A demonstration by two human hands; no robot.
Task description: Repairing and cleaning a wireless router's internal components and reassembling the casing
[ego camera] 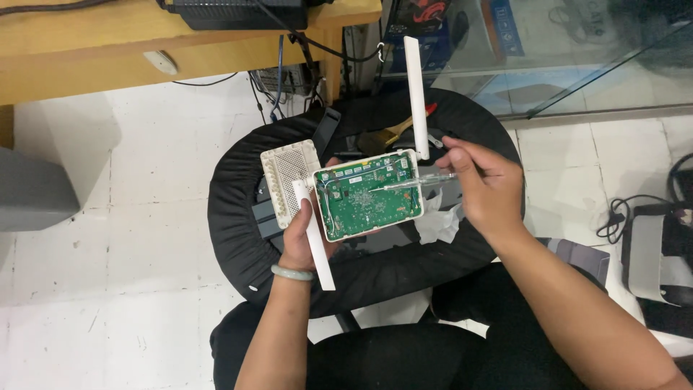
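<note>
My left hand [299, 242] holds an opened white router [369, 196] from below, its green circuit board facing up. One white antenna [416, 97] sticks up at the far corner and another [315, 235] points down past my wrist. My right hand [482, 184] grips a clear-handled screwdriver [419, 181] whose tip rests on the board. The router's perforated white cover [290, 180] lies just left of it, over a round black tray-like surface [238, 217].
A paintbrush [386, 137] and crumpled white tissue [439, 220] lie on the black surface. A wooden desk [86, 50] with cables stands at the back, a glass cabinet [577, 58] at the back right, and a device with a cable [660, 253] at the right on the white tiled floor.
</note>
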